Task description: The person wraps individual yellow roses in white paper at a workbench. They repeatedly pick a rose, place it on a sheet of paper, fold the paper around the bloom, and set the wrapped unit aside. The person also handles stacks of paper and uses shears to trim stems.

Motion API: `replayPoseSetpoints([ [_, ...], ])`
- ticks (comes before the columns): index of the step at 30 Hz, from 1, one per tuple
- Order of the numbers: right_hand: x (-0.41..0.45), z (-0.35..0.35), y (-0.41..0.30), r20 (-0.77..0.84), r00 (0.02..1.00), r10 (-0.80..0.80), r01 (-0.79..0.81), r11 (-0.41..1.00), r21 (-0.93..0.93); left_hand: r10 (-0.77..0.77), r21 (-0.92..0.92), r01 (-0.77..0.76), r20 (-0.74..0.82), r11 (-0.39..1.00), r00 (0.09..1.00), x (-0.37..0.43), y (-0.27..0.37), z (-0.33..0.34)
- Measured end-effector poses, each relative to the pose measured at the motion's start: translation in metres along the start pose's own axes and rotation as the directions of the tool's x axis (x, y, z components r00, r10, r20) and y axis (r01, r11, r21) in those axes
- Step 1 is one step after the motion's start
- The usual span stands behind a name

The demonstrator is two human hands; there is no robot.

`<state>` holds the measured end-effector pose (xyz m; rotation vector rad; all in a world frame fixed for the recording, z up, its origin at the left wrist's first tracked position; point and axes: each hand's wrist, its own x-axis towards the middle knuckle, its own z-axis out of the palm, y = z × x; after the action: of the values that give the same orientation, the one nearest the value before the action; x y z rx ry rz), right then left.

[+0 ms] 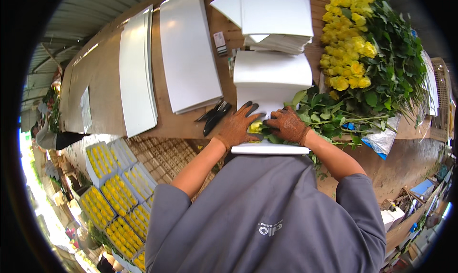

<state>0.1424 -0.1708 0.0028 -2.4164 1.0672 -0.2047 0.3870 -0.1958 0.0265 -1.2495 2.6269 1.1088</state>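
Observation:
Both hands wear orange-brown work gloves with dark fingertips. My left hand [238, 127] lies with fingers spread around a yellow rose head [255, 127], over a white sheet [264, 97] that bends up in front of me. My right hand [289, 126] rests with curled fingers on green rose leaves [274, 138] beside the rose head; what lies under its palm is hidden. Leafy stems [343, 121] stretch out to its right. The sheet's folded near edge [270, 150] lies against my grey shirt. A black stapler [217, 116] sits just left of my left hand.
A large heap of yellow roses [349, 54] covers the table's right side. White sheets are stacked at the back [277, 11] and left [189, 51], with another stack [137, 72] farther left. Packed rose bundles [120, 194] stand low at left. A person [48, 135] is at the far left.

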Motion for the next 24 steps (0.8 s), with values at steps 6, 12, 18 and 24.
replayPoseSetpoints([
  [6,-0.007,-0.026,0.0,0.224,0.974,-0.029,0.012,0.997,0.077,0.132,0.083,-0.132,0.007,0.988,0.991,0.006,-0.004,0.001],
  [12,-0.036,-0.257,0.056,0.245,0.924,0.294,-0.368,0.857,0.361,0.071,0.154,-0.084,0.086,0.985,0.994,0.005,0.003,-0.006],
  [18,-0.069,-0.308,0.247,-0.481,0.483,0.731,-0.864,0.486,-0.129,0.071,0.192,-0.106,0.182,0.976,0.981,0.014,0.002,-0.011],
  [24,-0.058,-0.282,0.277,-0.467,0.589,0.66,-0.804,0.534,-0.259,0.081,0.128,-0.089,0.065,0.988,0.995,0.006,-0.006,-0.001],
])
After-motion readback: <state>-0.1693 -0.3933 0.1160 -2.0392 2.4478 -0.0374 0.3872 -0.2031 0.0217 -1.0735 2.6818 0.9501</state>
